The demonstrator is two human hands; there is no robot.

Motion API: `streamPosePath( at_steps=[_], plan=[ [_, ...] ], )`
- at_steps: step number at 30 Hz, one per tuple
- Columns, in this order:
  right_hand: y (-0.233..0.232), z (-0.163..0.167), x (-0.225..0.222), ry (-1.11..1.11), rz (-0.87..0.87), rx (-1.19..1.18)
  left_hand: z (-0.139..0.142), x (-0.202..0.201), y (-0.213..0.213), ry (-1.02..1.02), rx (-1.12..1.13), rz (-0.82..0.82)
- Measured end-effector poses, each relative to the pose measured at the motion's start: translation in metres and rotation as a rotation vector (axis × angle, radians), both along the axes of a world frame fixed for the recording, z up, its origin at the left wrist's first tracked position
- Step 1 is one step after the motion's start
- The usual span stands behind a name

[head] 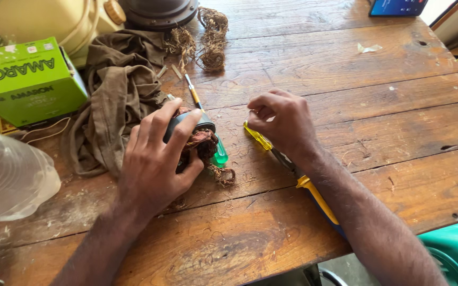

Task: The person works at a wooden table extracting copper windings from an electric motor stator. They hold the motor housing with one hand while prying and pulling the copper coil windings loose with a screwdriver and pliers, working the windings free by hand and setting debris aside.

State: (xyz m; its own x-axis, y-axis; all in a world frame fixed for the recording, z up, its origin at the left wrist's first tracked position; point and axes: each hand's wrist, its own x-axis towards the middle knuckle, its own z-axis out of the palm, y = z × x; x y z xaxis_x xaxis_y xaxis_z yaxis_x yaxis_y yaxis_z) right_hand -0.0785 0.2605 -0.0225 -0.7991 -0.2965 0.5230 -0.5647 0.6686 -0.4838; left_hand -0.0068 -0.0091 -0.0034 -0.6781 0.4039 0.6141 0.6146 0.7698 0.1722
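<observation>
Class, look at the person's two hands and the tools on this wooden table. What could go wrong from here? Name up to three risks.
1. The left hand grips a dark round part wrapped in tangled fibre; loose strands may snag the fingers.
2. The right hand rests over the yellow-handled pliers, whose handles overhang the table edge; a nudge might drop them.
3. The green-handled screwdriver lies half hidden beside the part, so it may roll or poke the hand.

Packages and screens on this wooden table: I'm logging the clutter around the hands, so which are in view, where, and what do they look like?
Cardboard box: far left, beside a brown cloth; rectangular, bright green with dark lettering and a small white label.
Screen: top right edge of the table, cut off by the frame; flat, dark-framed, lit blue.
Clear plastic bag: left edge; crumpled, unprinted.
</observation>
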Motion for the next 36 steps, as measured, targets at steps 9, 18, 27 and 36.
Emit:
streamPosePath(
  at_steps=[9, 18, 27, 36],
  plan=[
    [-0.004, 0.001, 0.005, -0.063, -0.011, -0.021, 0.0, 0.012, 0.016, -0.037, 0.109, 0.128],
    [-0.005, 0.004, 0.006, -0.071, -0.02, -0.022, 0.005, 0.01, 0.015, -0.046, 0.125, 0.089],
    [-0.003, 0.003, 0.004, -0.072, -0.011, 0.013, 0.005, 0.01, 0.012, -0.107, 0.128, 0.031],
    [-0.002, -0.001, 0.006, -0.035, -0.027, 0.068, 0.002, 0.011, 0.0, -0.063, 0.133, 0.025]
  ],
)
